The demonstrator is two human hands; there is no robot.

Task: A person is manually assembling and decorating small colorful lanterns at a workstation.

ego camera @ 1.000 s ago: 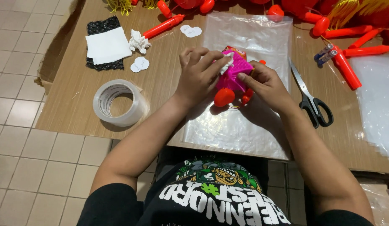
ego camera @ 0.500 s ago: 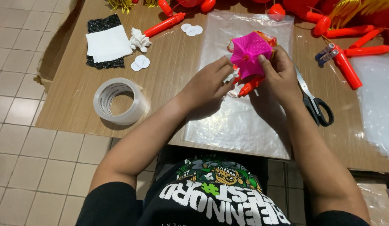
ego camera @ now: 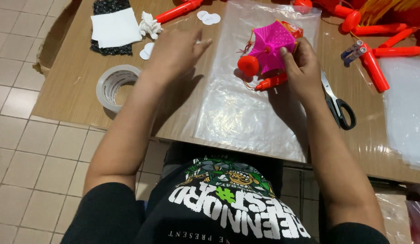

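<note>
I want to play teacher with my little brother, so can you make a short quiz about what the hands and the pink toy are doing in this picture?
1. True or false: the right hand holds the pink toy above the clear plastic bag.
2. What lies on the table just right of the right hand? A) scissors B) a spoon C) a phone
3. Fill in: the left hand is open and holds ____.

Key
1. True.
2. A, the scissors with black handles.
3. Nothing; it hovers over the table between the tape roll and the bag.
</note>
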